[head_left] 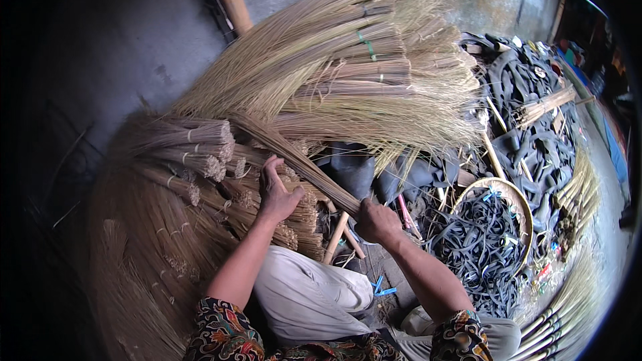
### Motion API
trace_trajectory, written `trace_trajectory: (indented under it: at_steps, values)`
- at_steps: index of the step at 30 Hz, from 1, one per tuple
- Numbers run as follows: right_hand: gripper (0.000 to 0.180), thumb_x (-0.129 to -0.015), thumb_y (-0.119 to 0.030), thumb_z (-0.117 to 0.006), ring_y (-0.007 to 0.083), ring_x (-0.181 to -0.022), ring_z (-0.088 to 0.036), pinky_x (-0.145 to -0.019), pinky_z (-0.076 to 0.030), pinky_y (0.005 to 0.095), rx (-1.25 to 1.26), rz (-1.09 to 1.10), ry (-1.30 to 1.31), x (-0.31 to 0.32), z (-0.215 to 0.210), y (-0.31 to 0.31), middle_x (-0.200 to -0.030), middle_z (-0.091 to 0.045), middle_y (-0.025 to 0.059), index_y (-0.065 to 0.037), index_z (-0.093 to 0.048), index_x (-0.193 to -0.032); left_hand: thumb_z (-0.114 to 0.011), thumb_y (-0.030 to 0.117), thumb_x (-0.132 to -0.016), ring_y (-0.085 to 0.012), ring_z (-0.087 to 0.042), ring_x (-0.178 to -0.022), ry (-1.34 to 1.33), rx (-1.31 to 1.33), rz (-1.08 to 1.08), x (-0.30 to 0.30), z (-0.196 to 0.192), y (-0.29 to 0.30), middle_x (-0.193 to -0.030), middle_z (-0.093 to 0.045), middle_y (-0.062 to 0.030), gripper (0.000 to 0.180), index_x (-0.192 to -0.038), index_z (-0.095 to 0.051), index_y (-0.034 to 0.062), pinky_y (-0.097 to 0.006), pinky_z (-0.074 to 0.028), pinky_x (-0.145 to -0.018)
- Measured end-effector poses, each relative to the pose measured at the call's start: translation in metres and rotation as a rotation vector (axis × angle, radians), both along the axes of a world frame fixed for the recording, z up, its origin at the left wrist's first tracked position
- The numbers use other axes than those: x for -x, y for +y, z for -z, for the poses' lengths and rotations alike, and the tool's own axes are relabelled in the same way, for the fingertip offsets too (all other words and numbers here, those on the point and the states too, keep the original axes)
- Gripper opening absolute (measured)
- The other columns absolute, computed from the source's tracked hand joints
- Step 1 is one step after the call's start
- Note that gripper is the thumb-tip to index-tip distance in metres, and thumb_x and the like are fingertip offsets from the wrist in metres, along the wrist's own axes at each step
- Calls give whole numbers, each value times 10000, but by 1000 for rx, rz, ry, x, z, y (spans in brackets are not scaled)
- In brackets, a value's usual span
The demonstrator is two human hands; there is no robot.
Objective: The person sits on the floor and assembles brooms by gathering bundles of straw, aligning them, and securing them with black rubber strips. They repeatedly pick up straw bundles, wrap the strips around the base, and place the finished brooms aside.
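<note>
A long bundle of thin brown broom sticks (294,157) lies slanted across the middle, its cut end pointing down to the right. My right hand (376,222) is closed around that cut end. My left hand (276,195) rests higher up against the bundle's side, fingers curled over the sticks. Under my left hand lie several tied stick bundles (194,154) with their cut ends facing right. My knees in light trousers (314,294) sit below both hands.
More tied bundles (354,60) fan out at the top centre against a grey wall. Black rubber strips fill a round basket (519,206) at the right, with a heap of black rubber (528,107) behind it. A wooden stick (334,237) and blue ties (382,287) lie on the floor.
</note>
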State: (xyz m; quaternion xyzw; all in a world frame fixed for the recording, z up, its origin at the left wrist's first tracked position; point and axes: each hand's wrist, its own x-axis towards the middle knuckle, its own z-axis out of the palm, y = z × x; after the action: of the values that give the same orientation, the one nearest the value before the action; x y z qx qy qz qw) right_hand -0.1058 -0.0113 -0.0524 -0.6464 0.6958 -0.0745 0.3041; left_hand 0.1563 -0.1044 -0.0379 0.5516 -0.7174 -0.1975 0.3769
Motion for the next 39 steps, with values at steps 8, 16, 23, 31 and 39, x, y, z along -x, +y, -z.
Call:
trace_trajectory:
  at_steps: [8,16,23,31,39]
  values:
    - [358,-826,-243,-691,456,-968,-706,-854,-552,531,-40,-116,-124,-28,-19,36,-971,-714,297,18,-613,-1059,-907,543,-734,-226,-682,-825,1382,-863,-104,46,19,-16,-857,-681,-40,538,-951,-676,108,-427,-596,-807]
    - [550,-792,-193,-821,204,-813,-644,-791,-533,378,14,283,-674,57,-17,163,-919,-683,120,2,-588,-1251,-891,336,-819,-190,-715,-747,1346,-698,561,176,-46,62,-878,-711,-64,404,-1021,-693,48,-376,-619,-673]
    - [406,-838,-132,-815,122,-757,-622,-704,-551,304,349,483,-830,60,-8,192,-879,-637,29,-20,-554,-1128,-801,348,-900,-133,-649,-662,999,-609,726,265,-62,121,-849,-631,-38,390,-1065,-607,53,-299,-574,-596]
    - [242,-879,-135,-739,116,-679,-654,-599,-538,285,803,901,-913,104,-69,172,-823,-655,65,-2,-598,-1024,-897,565,-738,-334,-430,-1445,276,-526,1270,244,-40,156,-1519,-448,-244,1132,-1562,-272,107,-451,-371,-1192]
    - [258,-954,-211,-731,201,-672,-662,-660,-587,367,1172,901,-1494,193,-99,198,-813,-655,88,-1,-608,-1041,-784,262,-799,-422,-715,-1004,-525,-231,753,203,-16,141,-1032,-742,-219,426,-1174,-668,94,-509,-569,-868]
